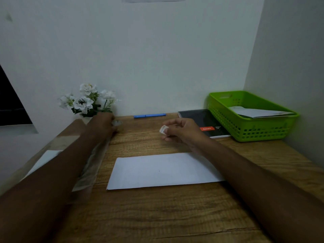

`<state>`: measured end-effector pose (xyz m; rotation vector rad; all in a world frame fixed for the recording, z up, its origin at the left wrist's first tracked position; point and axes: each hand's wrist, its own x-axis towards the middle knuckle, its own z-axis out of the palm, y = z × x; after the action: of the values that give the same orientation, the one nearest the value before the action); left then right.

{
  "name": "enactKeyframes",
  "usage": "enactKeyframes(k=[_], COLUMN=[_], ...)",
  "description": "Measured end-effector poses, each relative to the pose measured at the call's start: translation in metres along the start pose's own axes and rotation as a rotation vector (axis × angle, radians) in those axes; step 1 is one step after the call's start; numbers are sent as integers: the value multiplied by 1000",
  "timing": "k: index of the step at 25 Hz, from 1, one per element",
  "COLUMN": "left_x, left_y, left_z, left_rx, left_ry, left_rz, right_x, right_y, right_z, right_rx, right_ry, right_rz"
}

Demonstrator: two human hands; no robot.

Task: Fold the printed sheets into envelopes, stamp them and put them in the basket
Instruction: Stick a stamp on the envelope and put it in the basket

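A white envelope (164,170) lies flat on the wooden desk (157,211) in front of me. My right hand (180,129) hovers beyond it and pinches a small white stamp (162,129) between thumb and fingertips. My left hand (103,124) reaches to the far left by the flowers, its fingers curled on a small pale thing (117,123) that is blurred. A clear plastic sleeve (91,171) lies under my left forearm. The green basket (252,132) at the far right holds folded white envelopes (259,112).
White artificial flowers (87,99) stand at the back left. A blue pen (149,115) lies along the wall. A black notebook (205,122) with a red label sits left of the basket. A white sheet (43,160) lies at the desk's left edge. Walls close the back and right.
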<state>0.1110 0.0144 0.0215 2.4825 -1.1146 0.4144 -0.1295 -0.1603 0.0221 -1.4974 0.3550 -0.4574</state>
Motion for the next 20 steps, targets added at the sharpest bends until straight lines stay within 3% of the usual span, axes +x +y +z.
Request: enactKeyframes(k=[4,7,12,17,20], left_x=[-25,-33,-45,-55,-59], left_y=[25,42,77,127,150], left_z=[-19,-31,-15,1,4], left_rx=[-181,-330,-489,-777,-980], left_ry=[386,469,267,-61,-103], left_rz=[157,148,179,11,-30], right_x=[1,3,2,-6,-13], right_y=[-1,-2,-1,-6,-8], right_z=[-8,-13,-17,-17,-19], right_rx=[10,17,-31,-63,-45], right_ry=[21,40,54,38,8], right_rz=[-10,10,11,5,10])
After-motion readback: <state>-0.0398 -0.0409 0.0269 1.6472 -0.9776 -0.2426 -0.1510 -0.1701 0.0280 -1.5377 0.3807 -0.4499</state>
